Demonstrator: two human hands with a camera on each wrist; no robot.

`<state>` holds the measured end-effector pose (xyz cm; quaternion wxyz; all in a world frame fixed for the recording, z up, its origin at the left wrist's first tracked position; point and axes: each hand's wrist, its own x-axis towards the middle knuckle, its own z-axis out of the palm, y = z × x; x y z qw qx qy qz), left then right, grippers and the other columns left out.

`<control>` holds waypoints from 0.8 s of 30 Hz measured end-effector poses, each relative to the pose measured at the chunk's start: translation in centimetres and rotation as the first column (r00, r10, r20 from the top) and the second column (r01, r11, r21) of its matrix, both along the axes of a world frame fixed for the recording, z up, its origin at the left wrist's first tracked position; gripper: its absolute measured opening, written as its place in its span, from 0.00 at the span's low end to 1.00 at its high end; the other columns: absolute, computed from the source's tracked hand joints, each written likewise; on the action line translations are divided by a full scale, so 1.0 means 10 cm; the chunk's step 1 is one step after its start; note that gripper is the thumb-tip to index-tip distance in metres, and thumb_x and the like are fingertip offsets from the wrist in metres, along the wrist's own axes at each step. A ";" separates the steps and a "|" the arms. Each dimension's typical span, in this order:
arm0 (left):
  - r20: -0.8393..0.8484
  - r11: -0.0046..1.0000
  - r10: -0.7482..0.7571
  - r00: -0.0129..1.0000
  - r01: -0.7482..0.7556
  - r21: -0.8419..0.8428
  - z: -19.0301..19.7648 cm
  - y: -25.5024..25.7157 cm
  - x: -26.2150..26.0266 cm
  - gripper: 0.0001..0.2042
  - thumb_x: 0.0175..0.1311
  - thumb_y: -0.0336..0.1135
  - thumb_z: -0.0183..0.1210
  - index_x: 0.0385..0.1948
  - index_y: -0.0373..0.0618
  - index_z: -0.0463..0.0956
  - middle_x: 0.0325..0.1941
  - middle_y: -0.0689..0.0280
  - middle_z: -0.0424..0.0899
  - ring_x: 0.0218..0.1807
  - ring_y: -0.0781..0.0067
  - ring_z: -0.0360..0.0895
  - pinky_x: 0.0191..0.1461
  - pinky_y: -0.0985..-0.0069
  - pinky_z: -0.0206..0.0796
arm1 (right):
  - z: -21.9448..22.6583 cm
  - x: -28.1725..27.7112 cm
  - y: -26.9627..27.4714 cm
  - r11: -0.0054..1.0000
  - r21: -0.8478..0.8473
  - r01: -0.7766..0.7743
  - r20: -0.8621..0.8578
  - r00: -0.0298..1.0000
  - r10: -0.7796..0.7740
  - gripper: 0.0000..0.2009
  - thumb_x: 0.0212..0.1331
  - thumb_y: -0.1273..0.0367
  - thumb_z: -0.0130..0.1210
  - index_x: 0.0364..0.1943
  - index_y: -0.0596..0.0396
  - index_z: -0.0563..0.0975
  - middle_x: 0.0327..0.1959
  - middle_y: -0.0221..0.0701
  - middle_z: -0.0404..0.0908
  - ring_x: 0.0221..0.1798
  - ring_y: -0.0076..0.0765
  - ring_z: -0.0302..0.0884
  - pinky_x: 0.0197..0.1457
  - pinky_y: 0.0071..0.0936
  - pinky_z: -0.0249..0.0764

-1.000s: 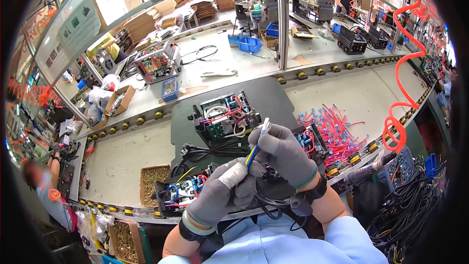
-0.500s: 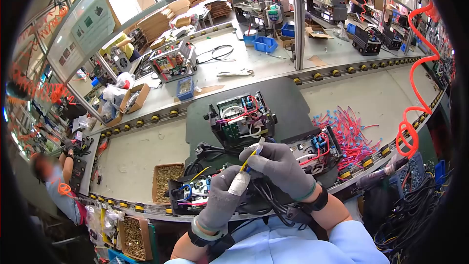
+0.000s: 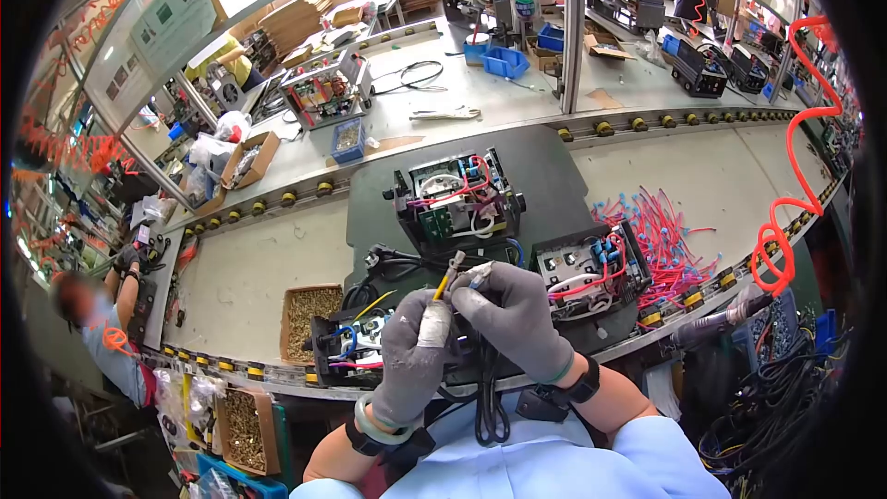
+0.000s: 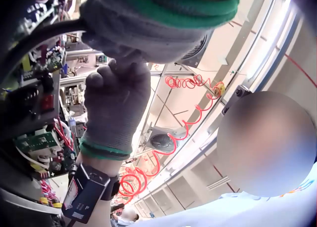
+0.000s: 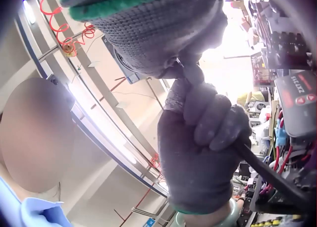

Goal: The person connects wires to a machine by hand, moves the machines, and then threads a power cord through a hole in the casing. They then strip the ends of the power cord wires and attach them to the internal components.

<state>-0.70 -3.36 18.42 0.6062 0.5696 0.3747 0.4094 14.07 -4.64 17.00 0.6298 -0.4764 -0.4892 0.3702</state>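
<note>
My gloved left hand (image 3: 411, 360) grips a black power cable (image 5: 272, 175) at its end, where white tape (image 3: 434, 325) is wrapped round it. A yellow wire (image 3: 443, 289) with a bare metal terminal (image 3: 456, 260) sticks up from the tape. Close beside it, my gloved right hand (image 3: 519, 322) pinches a blue wire (image 3: 476, 283) by its whitish end, between thumb and forefinger. Below the hands hangs a loop of the black cable. In the left wrist view the right hand (image 4: 116, 100) faces the left with bent fingers.
An open welder-like chassis (image 3: 457, 199) stands on the dark mat (image 3: 374, 208). Further chassis lie at left (image 3: 346, 346) and right (image 3: 591, 268) of the hands. Pink wires (image 3: 661, 240) are heaped at right, near a coiled red hose (image 3: 776, 249). A screw box (image 3: 309, 305) sits at left.
The wires stood together at first; now the yellow one stands apart from the blue one. Both hands have come lower and nearer to the body, and the head view has shifted slightly.
</note>
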 end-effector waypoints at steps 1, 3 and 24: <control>-0.010 0.997 0.037 0.999 -0.036 0.063 0.00 -0.01 0.01 0.08 0.77 0.33 0.49 0.45 0.40 0.75 0.28 0.73 0.75 0.26 0.89 0.70 0.27 0.85 0.67 | -0.06 0.01 0.00 1.000 -0.002 -0.024 0.005 1.000 0.024 0.06 0.58 0.73 0.62 0.34 0.64 0.82 0.33 0.32 0.85 0.34 0.15 0.78 0.36 0.19 0.75; -0.032 0.985 0.086 0.996 -0.080 0.150 0.00 -0.01 0.01 0.09 0.78 0.34 0.49 0.45 0.39 0.75 0.27 0.73 0.75 0.25 0.88 0.70 0.27 0.85 0.67 | -0.02 -0.03 -0.04 0.996 -0.007 -0.094 -0.162 0.983 0.092 0.06 0.60 0.74 0.61 0.37 0.63 0.82 0.34 0.30 0.84 0.34 0.14 0.78 0.37 0.19 0.75; 0.300 0.896 -0.010 0.954 0.141 -0.421 -0.11 0.02 -0.15 0.08 0.76 0.37 0.51 0.36 0.46 0.74 0.16 0.82 0.57 0.15 0.90 0.50 0.19 0.84 0.42 | -0.18 0.01 0.09 0.945 -0.026 -0.327 -0.475 0.836 0.276 0.08 0.65 0.70 0.60 0.44 0.60 0.82 0.36 0.25 0.83 0.36 0.14 0.75 0.40 0.16 0.74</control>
